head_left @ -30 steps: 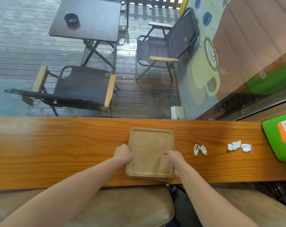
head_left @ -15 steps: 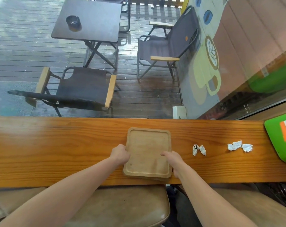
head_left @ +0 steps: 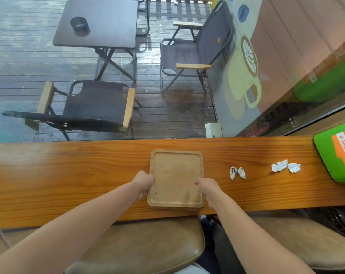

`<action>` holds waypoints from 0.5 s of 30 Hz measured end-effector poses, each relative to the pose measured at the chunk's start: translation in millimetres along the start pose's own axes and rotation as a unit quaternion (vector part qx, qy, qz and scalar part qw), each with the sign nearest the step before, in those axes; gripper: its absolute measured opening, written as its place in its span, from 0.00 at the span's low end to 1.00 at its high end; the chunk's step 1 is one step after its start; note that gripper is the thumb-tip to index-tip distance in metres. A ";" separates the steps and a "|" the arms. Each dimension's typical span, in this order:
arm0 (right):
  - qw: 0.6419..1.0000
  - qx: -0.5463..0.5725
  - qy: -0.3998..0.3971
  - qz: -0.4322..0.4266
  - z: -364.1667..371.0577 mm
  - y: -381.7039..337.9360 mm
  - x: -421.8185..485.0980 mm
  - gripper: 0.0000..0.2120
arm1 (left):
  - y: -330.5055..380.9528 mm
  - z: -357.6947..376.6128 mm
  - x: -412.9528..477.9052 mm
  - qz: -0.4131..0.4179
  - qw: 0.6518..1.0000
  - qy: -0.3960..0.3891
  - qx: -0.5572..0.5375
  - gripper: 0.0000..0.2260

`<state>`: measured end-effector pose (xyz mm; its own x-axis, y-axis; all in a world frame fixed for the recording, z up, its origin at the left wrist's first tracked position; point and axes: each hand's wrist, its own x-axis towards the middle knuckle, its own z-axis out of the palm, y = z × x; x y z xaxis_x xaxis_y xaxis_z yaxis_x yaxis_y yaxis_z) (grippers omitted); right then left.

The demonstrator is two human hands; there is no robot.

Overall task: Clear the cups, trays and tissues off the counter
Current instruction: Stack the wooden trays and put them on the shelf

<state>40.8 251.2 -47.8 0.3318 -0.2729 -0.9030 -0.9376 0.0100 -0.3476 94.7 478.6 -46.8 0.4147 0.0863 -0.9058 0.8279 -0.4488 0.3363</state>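
Note:
A square wooden tray [head_left: 175, 175] lies on the long wooden counter [head_left: 68, 175], near its front edge, with a second tray edge showing just beneath it. My left hand [head_left: 145, 181] grips the tray's left rim. My right hand [head_left: 207, 187] holds its right rim, fingers curled over the edge. To the right of the tray lie two crumpled tissues: a small stained one [head_left: 236, 173] and a larger white one [head_left: 285, 167]. No cup is in view.
A green and orange box [head_left: 337, 153] sits at the counter's far right. Brown padded stools [head_left: 140, 246] stand under the front edge. Beyond the window glass are folding chairs [head_left: 92, 107] and a dark table [head_left: 100, 20] on a wet deck.
Both hands have slid the tray slightly left along the counter and squared it. The tissues have not moved.

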 end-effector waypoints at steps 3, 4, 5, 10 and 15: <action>1.000 0.000 0.011 0.007 -0.8 -0.2 -1.1 0.25 | -0.7 -0.4 -3.7 -0.005 1.000 -0.014 -0.028 0.12; 1.000 -0.001 0.013 0.008 -0.6 -0.4 -1.6 0.25 | -0.9 -0.6 -4.0 -0.004 0.999 -0.016 -0.031 0.12; 1.000 -0.002 0.014 0.008 -0.7 -0.8 -2.6 0.25 | -0.6 -0.7 -3.9 -0.004 0.999 -0.018 -0.032 0.13; 1.000 -0.010 0.020 -0.007 -2.1 -0.9 -4.8 0.25 | 1.1 -2.1 -1.7 -0.003 0.999 -0.027 -0.022 0.21; 0.998 -0.015 0.057 -0.031 2.4 3.9 -1.8 0.26 | -2.7 9.5 -1.0 0.026 0.999 0.025 -0.029 0.30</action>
<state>36.8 254.0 -48.1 0.3772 -0.3798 -0.8447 -0.9188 -0.0386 -0.3929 88.5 471.2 -49.3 0.4748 0.1082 -0.8734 0.8243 -0.4023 0.3983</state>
